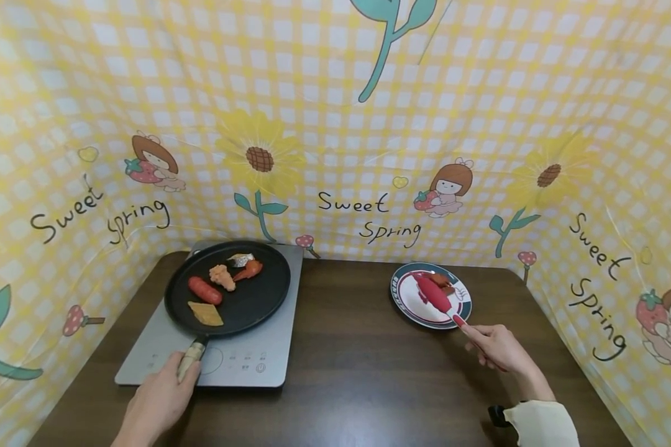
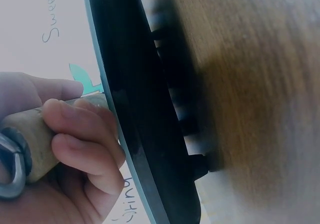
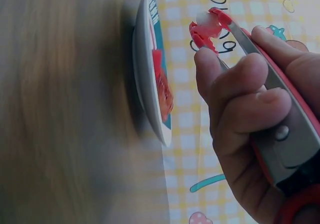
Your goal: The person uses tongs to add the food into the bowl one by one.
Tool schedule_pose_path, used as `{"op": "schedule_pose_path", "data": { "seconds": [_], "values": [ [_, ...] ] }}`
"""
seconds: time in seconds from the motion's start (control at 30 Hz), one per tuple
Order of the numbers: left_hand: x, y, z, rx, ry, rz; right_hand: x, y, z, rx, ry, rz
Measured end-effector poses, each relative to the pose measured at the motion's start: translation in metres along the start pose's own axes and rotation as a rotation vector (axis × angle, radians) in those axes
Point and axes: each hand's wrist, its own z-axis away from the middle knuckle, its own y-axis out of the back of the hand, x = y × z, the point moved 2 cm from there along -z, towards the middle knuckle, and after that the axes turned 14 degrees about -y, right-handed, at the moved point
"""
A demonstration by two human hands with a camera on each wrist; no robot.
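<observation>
My left hand point(image 1: 159, 394) grips the wooden handle point(image 2: 37, 134) of a round black frying pan point(image 1: 251, 310). In the pan lie a sausage point(image 1: 205, 290), a fried chicken piece point(image 1: 222, 277), a flat yellow-brown piece point(image 1: 205, 313), a silvery piece point(image 1: 240, 259) and an orange-red piece point(image 1: 248, 269). In my right hand point(image 1: 500, 347) I hold red-tipped metal tongs point(image 1: 433, 293) above a plate point(image 1: 401, 302). Between the tong tips, in the right wrist view, shows a small whitish thing point(image 3: 207, 21) whose kind is unclear. Reddish-brown food point(image 3: 164, 96) rests on the plate, partly behind the tongs.
The pan sits on a flat silver induction cooker point(image 1: 263, 366) at the left of a dark wooden table point(image 1: 346, 354). Yellow checked cloth point(image 1: 341, 136) with printed sunflowers walls off the back and both sides. A black object point(image 1: 499, 416) is by the right sleeve.
</observation>
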Motion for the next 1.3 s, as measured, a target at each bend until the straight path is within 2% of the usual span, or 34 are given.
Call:
{"op": "schedule_pose_path", "data": {
  "seconds": [0.4, 0.67, 1.3],
  "values": [
    [0.002, 0.002, 0.003, 0.014, -0.020, 0.000, -0.009, -0.012, -0.001, -0.002, -0.002, -0.021],
    [0.003, 0.002, 0.003, 0.008, -0.002, 0.005, -0.014, -0.017, 0.001, -0.024, 0.018, -0.043],
    [0.005, 0.002, 0.002, 0.012, -0.007, 0.007, -0.035, -0.037, 0.004, -0.081, 0.097, -0.058]
  ]
}}
